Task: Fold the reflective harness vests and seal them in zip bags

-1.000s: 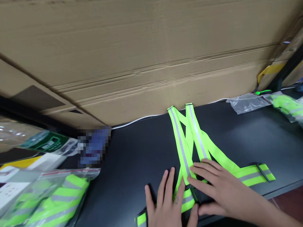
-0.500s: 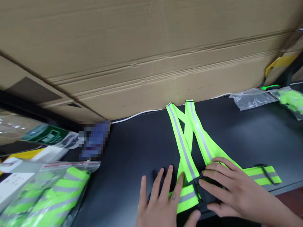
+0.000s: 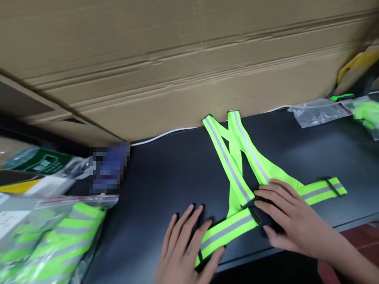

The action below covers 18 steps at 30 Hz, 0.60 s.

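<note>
A neon-green reflective vest (image 3: 229, 159) of crossed straps with grey stripes lies spread on the dark tabletop (image 3: 160, 173). Its waist strap (image 3: 229, 230) runs across the near side, with black sliders and a black joint in the middle. My left hand (image 3: 185, 246) is at the left end of that strap, fingers stretched out and thumb apart, touching its edges. My right hand (image 3: 286, 215) rests palm down just right of the black joint, fingers extended over the strap and thumb apart below. It hides part of the waist strap.
A cardboard wall (image 3: 166, 94) stands behind the table, a white cable (image 3: 160, 137) along its foot. At left lie bagged green reflective straps (image 3: 65, 240), a green-labelled bottle (image 3: 38, 159) and a white power strip (image 3: 8, 221). Clear plastic bags (image 3: 319, 112) lie far right.
My left hand has slid left and down, away from the central joint, to the strap's left end. The waist strap now lies more open to view. My right hand stays near the joint.
</note>
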Tool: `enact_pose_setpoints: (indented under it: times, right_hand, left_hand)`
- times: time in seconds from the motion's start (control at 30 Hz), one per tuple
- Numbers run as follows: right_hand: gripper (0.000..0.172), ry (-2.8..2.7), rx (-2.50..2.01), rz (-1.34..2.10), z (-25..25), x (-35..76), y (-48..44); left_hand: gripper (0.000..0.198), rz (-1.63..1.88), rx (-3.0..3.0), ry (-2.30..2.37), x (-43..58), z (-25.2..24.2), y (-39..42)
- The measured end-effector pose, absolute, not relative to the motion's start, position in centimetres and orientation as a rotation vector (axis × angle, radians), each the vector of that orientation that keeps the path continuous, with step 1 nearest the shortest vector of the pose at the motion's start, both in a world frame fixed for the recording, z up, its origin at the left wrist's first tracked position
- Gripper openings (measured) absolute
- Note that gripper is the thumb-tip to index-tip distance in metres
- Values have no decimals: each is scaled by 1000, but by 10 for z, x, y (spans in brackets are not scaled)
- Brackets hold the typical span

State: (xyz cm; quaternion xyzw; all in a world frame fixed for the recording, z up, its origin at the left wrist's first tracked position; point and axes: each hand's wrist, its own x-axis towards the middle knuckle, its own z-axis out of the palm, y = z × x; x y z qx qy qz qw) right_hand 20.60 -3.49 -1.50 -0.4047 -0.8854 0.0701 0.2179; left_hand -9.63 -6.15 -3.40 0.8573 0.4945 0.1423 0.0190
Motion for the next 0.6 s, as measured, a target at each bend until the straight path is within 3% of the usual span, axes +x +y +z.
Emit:
enact_pose_setpoints:
  times: [0.13, 0.3, 0.47, 0.6]
  right_hand:
    - [39, -2433, -1095, 147, -16, 218, -34]
    - [38, -2397, -1070, 234, -22, 226, -33]
    - [39, -2360, -1117, 306, -26, 227, -32]
    - [40, -2375, -1111, 335, -27, 224, -31]
  left_hand:
    - [26, 622, 2585, 1440, -99, -36, -63]
    - [29, 901, 2235, 1240, -89, -27, -62]
    - [46, 1143, 1839, 1083, -76, -23, -62]
    - [61, 913, 2060, 1175, -85, -29, -62]
